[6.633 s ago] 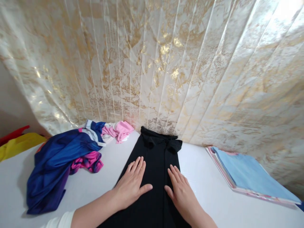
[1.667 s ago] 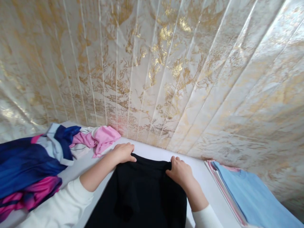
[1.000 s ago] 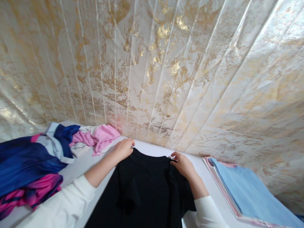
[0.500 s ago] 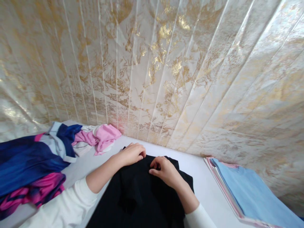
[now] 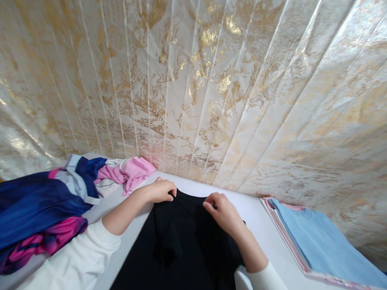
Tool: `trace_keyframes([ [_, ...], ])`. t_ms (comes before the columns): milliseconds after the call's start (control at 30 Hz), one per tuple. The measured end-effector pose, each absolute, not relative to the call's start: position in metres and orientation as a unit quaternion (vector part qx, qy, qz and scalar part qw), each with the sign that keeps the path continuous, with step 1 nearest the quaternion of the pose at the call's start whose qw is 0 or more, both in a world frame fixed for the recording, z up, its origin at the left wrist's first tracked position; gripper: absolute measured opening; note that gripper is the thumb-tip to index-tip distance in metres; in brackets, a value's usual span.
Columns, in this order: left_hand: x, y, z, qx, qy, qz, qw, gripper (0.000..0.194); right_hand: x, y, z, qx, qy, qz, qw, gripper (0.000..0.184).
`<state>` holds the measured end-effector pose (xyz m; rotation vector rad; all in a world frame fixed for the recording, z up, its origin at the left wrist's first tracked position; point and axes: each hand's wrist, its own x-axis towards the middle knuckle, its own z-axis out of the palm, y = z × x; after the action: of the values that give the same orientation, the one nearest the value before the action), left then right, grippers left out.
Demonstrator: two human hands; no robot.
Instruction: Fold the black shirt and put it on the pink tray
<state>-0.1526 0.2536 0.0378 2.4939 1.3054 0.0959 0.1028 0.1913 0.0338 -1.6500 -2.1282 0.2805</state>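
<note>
A black shirt (image 5: 181, 241) lies spread on the white table in front of me, its curved neckline facing the wall. My left hand (image 5: 161, 191) pinches the fabric at the left end of that neckline, fingers curled over the edge. At the right end, my right hand (image 5: 222, 211) has thumb and fingertips closed on the cloth. The neckline stretches between both hands. The lower part of the shirt runs out of view at the bottom, and my right forearm covers some of its right side.
To the left lies a loose heap of clothes: a dark blue garment (image 5: 36, 201), a magenta patterned one (image 5: 57, 237) and a pink one (image 5: 136, 173). A folded stack topped by a light blue shirt (image 5: 326, 241) sits at the right. Behind the white table (image 5: 254, 225) rises a gold-patterned wall covering (image 5: 193, 88).
My hands have moved apart, the left one leftward and the right one rightward. The shirt's far edge between them now shows as an open, curved neckline.
</note>
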Motion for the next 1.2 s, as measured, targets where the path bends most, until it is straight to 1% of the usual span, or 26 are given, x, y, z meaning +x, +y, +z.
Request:
trace_keyframes([
  [133,-0.151,0.246,0.049,0.879,0.443,0.047,0.167,0.013,0.065,0.185,0.019,-0.563,-0.78,0.172,0.213,0.012],
  [233,-0.156,0.245,0.053,0.878,0.444,0.048,0.169,0.016,0.061,0.183,0.023,-0.549,-0.77,0.228,0.23,0.009],
  [333,-0.164,0.25,0.049,0.873,0.457,0.047,0.165,0.025,0.067,0.176,0.036,-0.524,-0.714,0.382,0.263,0.008],
  [400,-0.167,0.255,0.043,0.868,0.469,0.057,0.153,0.027,0.069,0.17,0.046,-0.499,-0.669,0.475,0.279,0.014],
  [500,-0.163,0.263,0.032,0.865,0.477,0.089,0.127,0.021,0.07,0.162,0.056,-0.487,-0.655,0.509,0.273,0.023],
  [600,-0.156,0.267,0.02,0.868,0.473,0.116,0.101,0.019,0.075,0.16,0.056,-0.523,-0.682,0.467,0.208,0.026],
  [733,-0.155,0.27,0.009,0.865,0.478,0.137,0.061,0.019,0.082,0.167,0.044,-0.6,-0.725,0.318,0.116,0.029],
  [833,-0.158,0.271,0.007,0.859,0.492,0.139,0.036,0.018,0.085,0.172,0.038,-0.61,-0.739,0.271,0.091,0.033],
  [967,-0.16,0.269,0.009,0.858,0.497,0.129,0.029,0.02,0.087,0.171,0.044,-0.602,-0.76,0.216,0.109,0.032],
  [1033,-0.159,0.269,0.009,0.859,0.495,0.13,0.029,0.021,0.087,0.169,0.048,-0.593,-0.772,0.206,0.104,0.031],
  [1100,-0.159,0.269,0.008,0.859,0.493,0.133,0.031,0.021,0.086,0.167,0.047,-0.599,-0.777,0.182,0.068,0.033],
  [1200,-0.159,0.269,0.007,0.857,0.495,0.139,0.035,0.017,0.081,0.166,0.042,-0.631,-0.77,0.098,-0.017,0.036],
])
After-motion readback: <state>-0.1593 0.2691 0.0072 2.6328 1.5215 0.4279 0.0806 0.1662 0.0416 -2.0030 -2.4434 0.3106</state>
